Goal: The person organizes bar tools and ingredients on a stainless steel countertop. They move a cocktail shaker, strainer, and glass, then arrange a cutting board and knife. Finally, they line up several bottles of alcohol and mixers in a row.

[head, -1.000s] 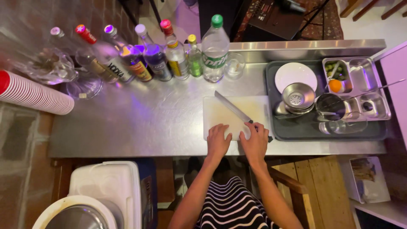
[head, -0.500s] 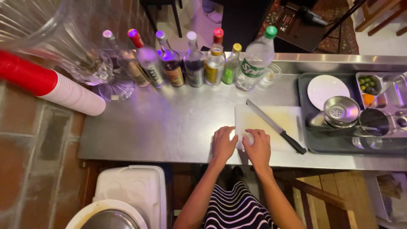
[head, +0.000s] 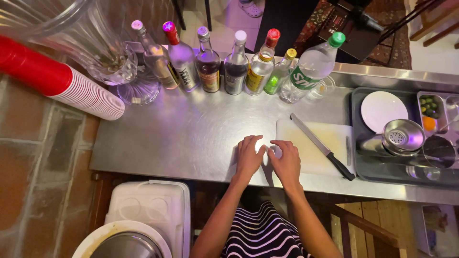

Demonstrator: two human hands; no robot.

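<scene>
My left hand [head: 249, 156] rests flat on the steel counter [head: 191, 134], its fingers spread, just left of a white cutting board [head: 315, 143]. Beside it, my right hand [head: 287, 162] lies palm down on the board's near left corner. Neither hand holds anything. A long knife [head: 321, 145] with a black handle lies diagonally across the board, right of my right hand and apart from it.
A row of bottles [head: 229, 62] lines the counter's back edge. A stack of red cups [head: 62, 83] and a glass pitcher [head: 95, 48] lie at the left. A dark tray [head: 377, 172] at the right holds a white plate [head: 382, 111], a metal strainer [head: 401, 136] and garnish bins. A white cooler [head: 148, 210] stands below.
The view has swung to the left, so the tray sits farther right in the picture. Both hands stay flat at the board's left edge and have hardly moved.
</scene>
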